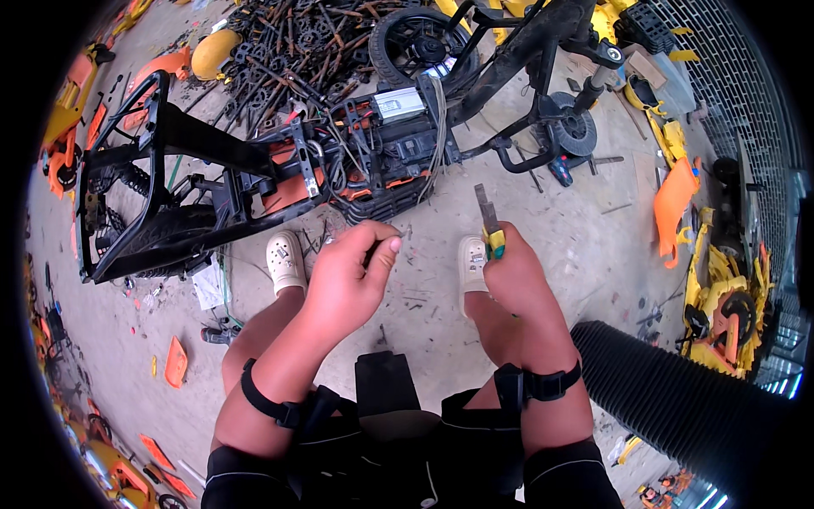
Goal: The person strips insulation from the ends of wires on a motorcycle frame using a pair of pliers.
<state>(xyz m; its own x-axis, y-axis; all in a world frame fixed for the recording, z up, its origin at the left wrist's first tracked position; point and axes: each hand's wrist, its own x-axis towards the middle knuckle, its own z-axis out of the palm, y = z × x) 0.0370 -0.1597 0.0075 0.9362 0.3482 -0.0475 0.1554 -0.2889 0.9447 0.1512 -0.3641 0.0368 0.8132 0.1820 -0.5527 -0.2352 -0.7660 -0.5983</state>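
Note:
My left hand (349,270) is closed in a pinch in front of the bike frame. A small thin bit shows at its fingertips, too small to name. To its right, my right hand (517,265) is wrapped round a flat-bladed hand tool (486,210) with a yellow and green handle, its metal blade pointing up and away. Both hands are apart from the black electric bike frame (199,136), which lies across the floor ahead. In the frame's middle are loose wires (437,140), black boxes and a silver box (398,103) with a label.
A heap of rusty metal parts (292,51) lies behind the frame, beside a wheel (424,47). A cordless power tool (561,170) rests near the fork. Orange and yellow panels (676,204) line the right side. A black ribbed hose (670,399) runs beside my right arm.

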